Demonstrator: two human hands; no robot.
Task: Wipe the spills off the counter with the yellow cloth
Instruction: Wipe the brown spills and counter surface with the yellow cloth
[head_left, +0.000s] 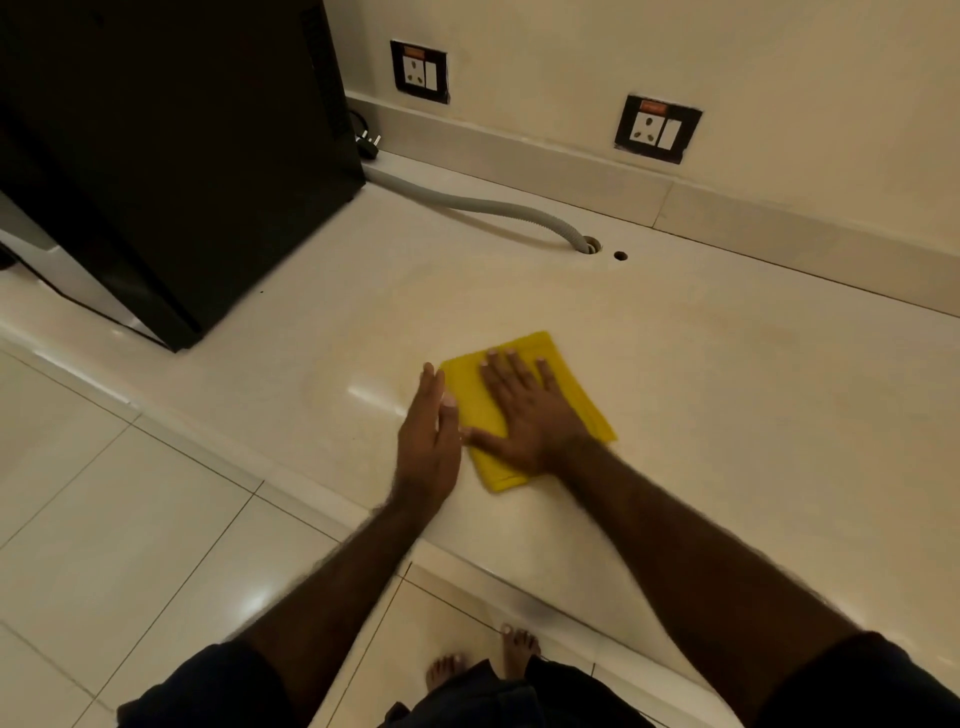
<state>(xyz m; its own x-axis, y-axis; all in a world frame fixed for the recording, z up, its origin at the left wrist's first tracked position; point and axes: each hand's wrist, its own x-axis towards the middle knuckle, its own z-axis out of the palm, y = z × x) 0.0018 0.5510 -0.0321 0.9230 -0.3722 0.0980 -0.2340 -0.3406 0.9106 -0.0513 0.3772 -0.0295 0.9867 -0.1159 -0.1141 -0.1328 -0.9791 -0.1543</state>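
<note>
The folded yellow cloth (524, 410) lies flat on the pale surface (727, 395), near its front edge. My right hand (524, 415) presses on it, palm down, fingers spread. My left hand (428, 436) stands on edge just beside the cloth's left side, fingers straight, gripping nothing. A black appliance (171, 156) stands far left; a grey hose (493, 208) runs behind. Two wall sockets (657, 130) carry orange labels, unreadable.
</note>
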